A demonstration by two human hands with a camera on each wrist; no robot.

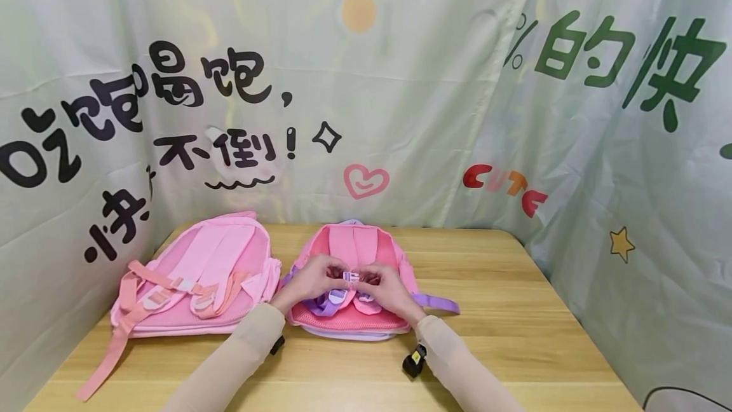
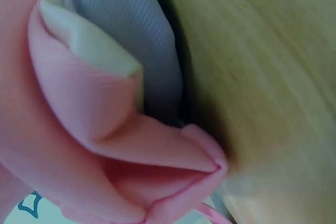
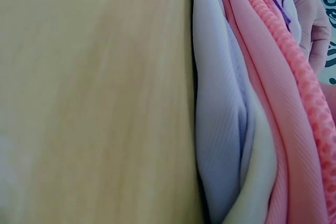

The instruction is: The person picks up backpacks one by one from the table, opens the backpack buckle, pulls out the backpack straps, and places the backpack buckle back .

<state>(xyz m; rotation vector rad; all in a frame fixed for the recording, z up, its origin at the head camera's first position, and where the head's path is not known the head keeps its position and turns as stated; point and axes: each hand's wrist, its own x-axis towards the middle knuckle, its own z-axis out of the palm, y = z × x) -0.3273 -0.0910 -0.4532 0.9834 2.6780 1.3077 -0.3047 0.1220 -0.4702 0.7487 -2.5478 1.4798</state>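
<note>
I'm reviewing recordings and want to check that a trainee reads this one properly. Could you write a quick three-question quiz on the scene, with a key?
1. What is at the fingertips of the left hand and the right hand?
a) a zipper pull
b) a white buckle
c) a bottle cap

2. True or false: in the head view, the bag with coral straps lies left of the bag under the hands.

3. Fill in: in the head view, the loose strap sticking out past the right side of the bag under the hands is ____ in colour.

Key: 1 b; 2 true; 3 purple.
</note>
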